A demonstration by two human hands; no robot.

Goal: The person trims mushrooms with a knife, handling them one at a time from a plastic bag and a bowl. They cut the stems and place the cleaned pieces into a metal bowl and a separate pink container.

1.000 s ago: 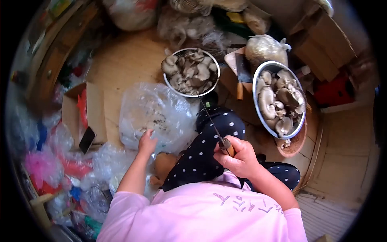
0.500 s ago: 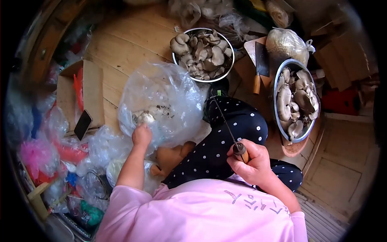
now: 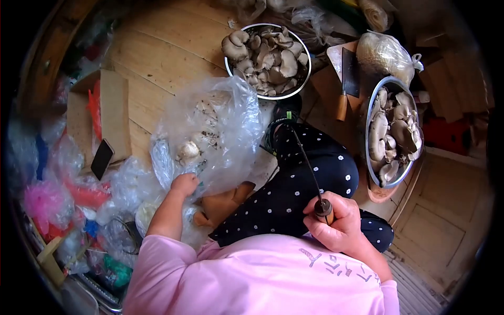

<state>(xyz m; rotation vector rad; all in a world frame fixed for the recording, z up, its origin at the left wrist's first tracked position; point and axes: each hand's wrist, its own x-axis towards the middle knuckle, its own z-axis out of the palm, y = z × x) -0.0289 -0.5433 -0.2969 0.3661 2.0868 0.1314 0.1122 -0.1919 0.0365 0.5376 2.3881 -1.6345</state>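
Observation:
My left hand [image 3: 185,185] is closed on the near edge of a large clear plastic bag [image 3: 239,139] spread on the floor. Inside the bag lie a pale whitish lump [image 3: 188,150] and dark crumbs. My right hand [image 3: 336,223] grips the wooden handle of a long, thin, dark metal tool [image 3: 310,165], its slightly curved shaft pointing up and away over my leg. Beyond the bag stands a colander [image 3: 227,65] heaped with grey oyster mushrooms [image 3: 268,58]. More oyster mushrooms [image 3: 401,131] fill a metal basin [image 3: 371,170] on my right.
A cleaver [image 3: 349,76] with a wooden handle lies between the two mushroom containers, near a tied bag [image 3: 386,55] of pale material. On my left are a cardboard box [image 3: 115,113], a phone [image 3: 102,159] leaning there, and piled plastic bags [image 3: 134,194].
My left hand has moved from beside the pale lump toward me, to the bag's near edge. The lump shows more fully and the bag's shape has shifted. My right hand still holds the tool.

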